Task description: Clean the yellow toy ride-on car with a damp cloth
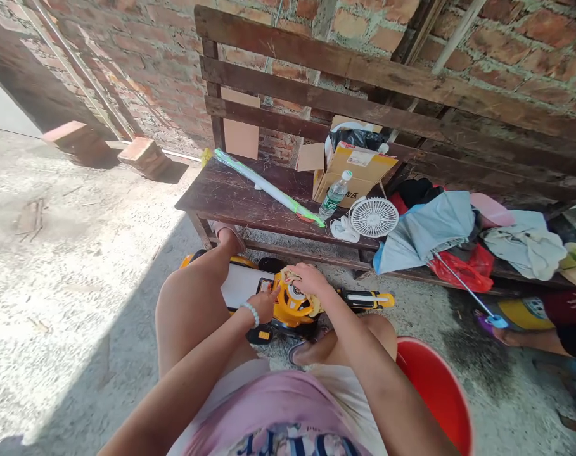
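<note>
A yellow and black ride-on toy vehicle (288, 313) with a white panel (237, 286) stands on the ground between my legs. My right hand (307, 278) is closed on a pale yellow cloth (286, 274) and presses it against the far rim of the toy's steering wheel. More yellowish cloth seems to show beside the wheel's right side. My left hand (263, 306), with a beaded bracelet on its wrist, is at the wheel's left side. Its index finger stretches to the rim, while the other fingers are partly hidden.
A wooden bench (199, 196) holds a cardboard box (354, 166), a water bottle (334, 195), a white fan (374, 216), a long wrapped stick (268, 187) and a folded umbrella (425, 221). A red bucket (435, 392) stands at my right. Another person's hand (501, 334) shows at far right.
</note>
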A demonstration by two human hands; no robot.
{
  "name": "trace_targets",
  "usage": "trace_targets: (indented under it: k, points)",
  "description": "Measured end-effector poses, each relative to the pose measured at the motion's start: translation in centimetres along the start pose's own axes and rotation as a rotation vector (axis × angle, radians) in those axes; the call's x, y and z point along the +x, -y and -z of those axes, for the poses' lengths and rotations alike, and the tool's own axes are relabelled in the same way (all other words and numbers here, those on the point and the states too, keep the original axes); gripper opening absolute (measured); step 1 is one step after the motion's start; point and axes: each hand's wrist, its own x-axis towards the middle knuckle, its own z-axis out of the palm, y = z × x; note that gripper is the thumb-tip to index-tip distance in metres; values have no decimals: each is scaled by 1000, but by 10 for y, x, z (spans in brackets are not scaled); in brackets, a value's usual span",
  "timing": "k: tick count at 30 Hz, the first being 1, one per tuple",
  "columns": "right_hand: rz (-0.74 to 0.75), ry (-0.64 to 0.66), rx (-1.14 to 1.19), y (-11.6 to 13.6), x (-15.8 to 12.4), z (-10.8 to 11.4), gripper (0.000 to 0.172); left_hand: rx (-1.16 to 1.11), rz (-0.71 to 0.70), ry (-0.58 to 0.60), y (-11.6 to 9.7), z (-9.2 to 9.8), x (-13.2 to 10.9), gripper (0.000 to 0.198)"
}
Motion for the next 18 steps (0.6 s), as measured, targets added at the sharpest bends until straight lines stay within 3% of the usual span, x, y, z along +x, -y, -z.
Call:
trace_targets:
  k: [4, 9, 13, 18]
  points:
    - [-247, -66, 90, -13, -18, -9, 63, 28, 21, 73, -6, 6, -1, 80]
    - [-426, -205, 202, -15, -65, -49, 64, 66, 5, 64, -12, 13, -5, 77]
    - [-447, -185, 326, 5, -100, -80, 62, 104, 18, 90, -13, 16, -6, 80]
    - [-276, -22, 333, 51, -121, -97, 60, 61, 12, 42, -11, 15, -7, 81]
